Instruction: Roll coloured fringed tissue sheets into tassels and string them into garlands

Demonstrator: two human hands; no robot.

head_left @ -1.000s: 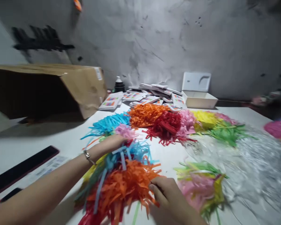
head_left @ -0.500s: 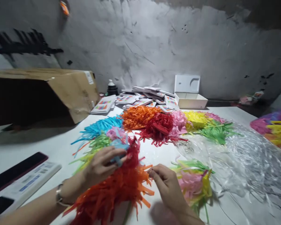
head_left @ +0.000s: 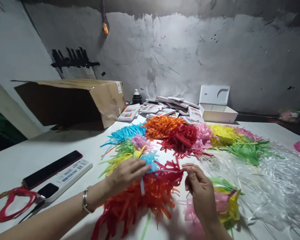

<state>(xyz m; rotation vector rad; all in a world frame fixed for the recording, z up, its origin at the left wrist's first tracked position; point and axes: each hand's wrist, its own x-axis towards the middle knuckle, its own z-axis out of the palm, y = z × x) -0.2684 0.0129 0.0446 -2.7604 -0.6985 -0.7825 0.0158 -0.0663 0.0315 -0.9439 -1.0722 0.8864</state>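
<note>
Strips of tissue paper fringe lie bunched before me. My left hand [head_left: 132, 170], with a bangle on the wrist, has its fingers bent together over a light blue paper fringe [head_left: 151, 161]. My right hand [head_left: 199, 188] pinches the end of a red paper fringe [head_left: 172, 173] between thumb and fingertips. Under and between both hands spreads an orange-red fringe bunch [head_left: 135, 196]. Close by on the right, a pink and yellow bunch [head_left: 227, 203] is partly hidden behind my right hand.
Fringe heaps in blue [head_left: 126, 133], orange [head_left: 163, 126], dark red [head_left: 181, 138] and yellow [head_left: 222, 134] form an arc. Clear plastic [head_left: 277, 180] covers the right side. A phone [head_left: 53, 169] lies left; a cardboard box [head_left: 107, 103], flat packs [head_left: 165, 106] and a white box [head_left: 217, 113] stand behind.
The view has swung left. My left hand has come down over the light blue fringe, and my right hand has gone from an orange strip end to the red fringe.
</note>
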